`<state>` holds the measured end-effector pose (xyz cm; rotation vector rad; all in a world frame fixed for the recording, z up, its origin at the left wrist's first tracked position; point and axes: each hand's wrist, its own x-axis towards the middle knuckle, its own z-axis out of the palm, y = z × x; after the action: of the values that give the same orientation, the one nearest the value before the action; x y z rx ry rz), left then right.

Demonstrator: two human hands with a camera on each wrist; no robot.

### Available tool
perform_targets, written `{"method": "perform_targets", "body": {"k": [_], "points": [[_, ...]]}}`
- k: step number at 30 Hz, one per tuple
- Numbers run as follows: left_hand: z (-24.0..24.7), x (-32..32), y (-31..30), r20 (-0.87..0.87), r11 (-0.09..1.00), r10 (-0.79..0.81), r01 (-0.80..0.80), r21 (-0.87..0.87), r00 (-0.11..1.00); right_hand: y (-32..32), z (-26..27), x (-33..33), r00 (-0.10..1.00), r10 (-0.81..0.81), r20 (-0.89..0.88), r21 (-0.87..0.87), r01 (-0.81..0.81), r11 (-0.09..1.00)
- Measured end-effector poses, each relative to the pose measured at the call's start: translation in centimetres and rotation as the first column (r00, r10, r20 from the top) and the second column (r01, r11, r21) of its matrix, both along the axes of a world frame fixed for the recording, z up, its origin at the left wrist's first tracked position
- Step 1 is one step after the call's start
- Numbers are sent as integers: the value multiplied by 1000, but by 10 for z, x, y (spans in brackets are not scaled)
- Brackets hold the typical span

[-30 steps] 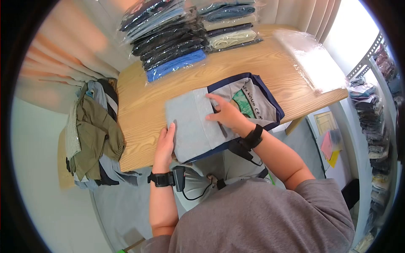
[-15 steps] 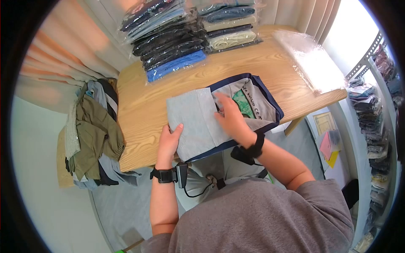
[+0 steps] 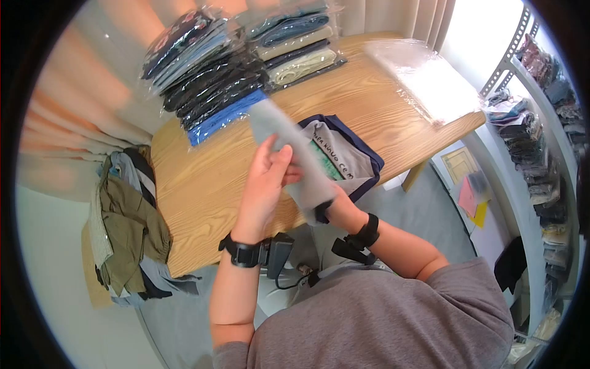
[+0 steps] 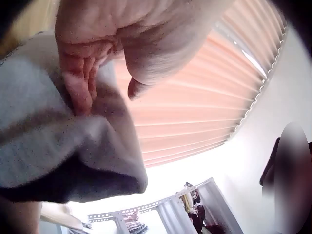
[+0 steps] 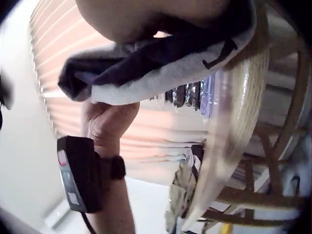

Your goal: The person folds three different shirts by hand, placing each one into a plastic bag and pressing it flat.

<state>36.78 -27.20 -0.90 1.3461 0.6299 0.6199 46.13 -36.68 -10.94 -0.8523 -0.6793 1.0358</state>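
Folded lt. grey garment (image 3: 309,161) is up in air, over the wooden table (image 3: 212,200), nr. the printed grey/navy garment (image 3: 364,158). R. hand (image 3: 344,213) is clamped on folded garment's lower end; L. hand (image 3: 263,184) touches it, thumb apart from fingers. Bagged clothes (image 3: 212,89) lie at back, clear plastic (image 3: 424,77) at right.

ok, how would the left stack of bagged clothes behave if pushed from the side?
Probably slippery: the left stack is wrapped in glossy plastic, so layers may slide over each other rather than move as one block. Likely floppy too, since the packets look like soft folded cloth. Its edges are uneven, so upper packets could slip off first.
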Motion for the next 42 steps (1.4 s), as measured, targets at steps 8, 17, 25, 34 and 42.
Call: {"method": "perform_targets", "body": {"k": [8, 17, 25, 34, 42], "points": [[-51, 39, -6, -467, 346, -44, 452, 822, 883, -7, -17, 46, 733, 188, -654, 85, -175, 981], [-67, 54, -11, -525, 424, 27, 466, 777, 851, -18, -13, 43, 553, -4, -833, -57, -79, 995], [-85, 59, -18, -525, 292, 127, 474, 831, 841, -121, -11, 84, 748, -57, 661, -337, 364, 868], [-66, 64, -61, -543, 185, 193, 513, 838, 817, -97, -28, 102, 65, -458, 886, 362, 521, 773], [-82, 65, -52, -519, 321, 140, 458, 829, 843, -76, -25, 112, 88, -412, 907, 301, 551, 779]]}}
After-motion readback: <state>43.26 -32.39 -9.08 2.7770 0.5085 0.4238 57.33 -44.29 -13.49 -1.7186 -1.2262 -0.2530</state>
